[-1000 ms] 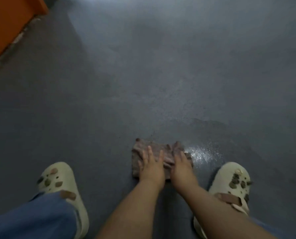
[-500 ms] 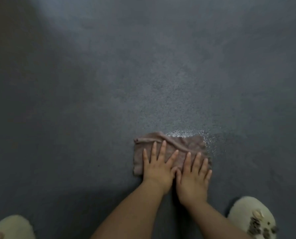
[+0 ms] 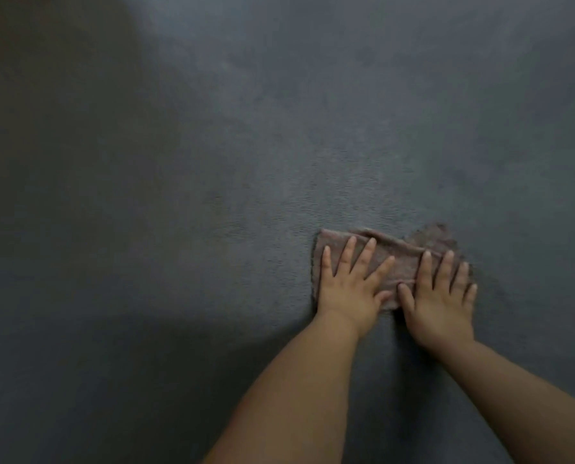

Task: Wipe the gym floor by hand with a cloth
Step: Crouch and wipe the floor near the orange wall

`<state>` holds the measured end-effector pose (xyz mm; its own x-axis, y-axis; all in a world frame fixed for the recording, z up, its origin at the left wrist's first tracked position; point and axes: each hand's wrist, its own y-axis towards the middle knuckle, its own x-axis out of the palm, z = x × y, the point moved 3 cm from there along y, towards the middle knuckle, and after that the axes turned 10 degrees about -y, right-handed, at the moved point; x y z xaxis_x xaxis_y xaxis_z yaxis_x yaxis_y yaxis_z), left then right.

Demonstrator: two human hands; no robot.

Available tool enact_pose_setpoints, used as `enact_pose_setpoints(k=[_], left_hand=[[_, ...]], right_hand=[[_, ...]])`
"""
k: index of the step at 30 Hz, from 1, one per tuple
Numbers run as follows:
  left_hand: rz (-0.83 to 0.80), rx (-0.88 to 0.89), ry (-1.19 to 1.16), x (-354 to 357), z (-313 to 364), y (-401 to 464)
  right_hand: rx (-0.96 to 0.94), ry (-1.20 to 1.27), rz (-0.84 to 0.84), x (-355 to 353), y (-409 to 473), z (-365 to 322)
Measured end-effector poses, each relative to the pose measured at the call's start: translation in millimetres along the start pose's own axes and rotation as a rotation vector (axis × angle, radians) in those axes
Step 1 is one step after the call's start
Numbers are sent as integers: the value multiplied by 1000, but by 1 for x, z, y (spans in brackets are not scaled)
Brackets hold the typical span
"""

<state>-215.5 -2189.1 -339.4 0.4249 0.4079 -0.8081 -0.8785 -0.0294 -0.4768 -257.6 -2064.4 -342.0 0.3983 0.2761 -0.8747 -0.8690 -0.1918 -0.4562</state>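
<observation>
Item one: cloth (image 3: 398, 259), brownish-pink, crumpled and folded on itself, lying flat on the floor (image 3: 212, 162) beneath both sets of fingers; a ridge of folded fabric runs across it just beyond the fingertips, and a ragged corner sticks out past the tips of the right fingers. Item two: left hand (image 3: 349, 289), palm down on the near left part of the cloth, its fingers (image 3: 366, 254) straight and spread wide, the little finger close to the cloth's left edge, the thumb pointing toward the other hand. Item three: right hand (image 3: 441, 303), palm down on the near right part of the cloth, its fingers (image 3: 445, 267) straight and held closer together than the left ones, the outermost finger reaching the cloth's right edge, the thumb laid on the fabric and nearly touching the left thumb. Neither hand curls round or pinches the fabric; both press it flat against the floor. A strip of cloth shows between the two index fingers. Item four: two bare forearms, running from the bottom edge up to the wrists, set apart at the elbows and converging at the hands. Item five: floor, dark grey with a fine speckled grain, lighter and hazier well beyond the fingertips, darker to the left of the left hand, with a shadow band lying behind the left wrist. Containers: cannot tell of any; the view takes in only floor, cloth and arms.
</observation>
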Motion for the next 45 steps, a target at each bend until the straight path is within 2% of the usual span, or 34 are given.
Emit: enact_pose_setpoints(k=[4,8,12,14,17,19,21,22,24,25,26,28,30,32,36,40,42,45], left_hand=[[66,-102,8,-24,-84,-14],[131,-275,-9,-46,-193,-52],[204,-572,-74,-50,-290,-118],[243,-739,-160,-45,-324,-150],[281,-963,-348,-35,-342,-189],[293,-1096,-437,-27,-340,-207],[381,-1146,-461,-31,-338,-217],[472,-1096,-422,-39,-337,-217],[577,-797,-200,-55,-335,-202],[529,-618,-67,-59,-333,-189],[399,-501,-8,-60,-333,-177],[173,-482,-57,-56,-340,-163],[149,-513,-120,-54,-348,-160],[204,-521,-148,-54,-355,-160],[294,-702,-293,-70,-398,-169],[413,-1100,-436,-64,-469,-218],[448,-1251,-483,-54,-477,-236],[530,-1300,-509,-51,-458,-228]], right_hand=[[-123,-28,15,-24,7,-84],[-371,-38,-21,-46,-1,-194],[-771,-124,-72,-67,-28,-286],[-863,-137,-66,-73,-47,-311],[-889,-148,-85,-68,-75,-327],[-836,-154,-100,-62,-86,-331],[-755,-151,-130,-57,-91,-332],[-725,-149,-144,-55,-93,-333],[-677,-140,-152,-52,-97,-335],[-663,-133,-148,-52,-98,-337],[-653,-124,-140,-52,-99,-340],[-643,-108,-127,-52,-102,-344],[-644,-99,-119,-54,-103,-350],[-650,-109,-114,-56,-102,-358],[-656,-133,-112,-63,-96,-375],[-660,-139,-117,-67,-92,-377],[-673,-128,-98,-68,-91,-375],[-667,-85,-42,-68,-90,-366]])
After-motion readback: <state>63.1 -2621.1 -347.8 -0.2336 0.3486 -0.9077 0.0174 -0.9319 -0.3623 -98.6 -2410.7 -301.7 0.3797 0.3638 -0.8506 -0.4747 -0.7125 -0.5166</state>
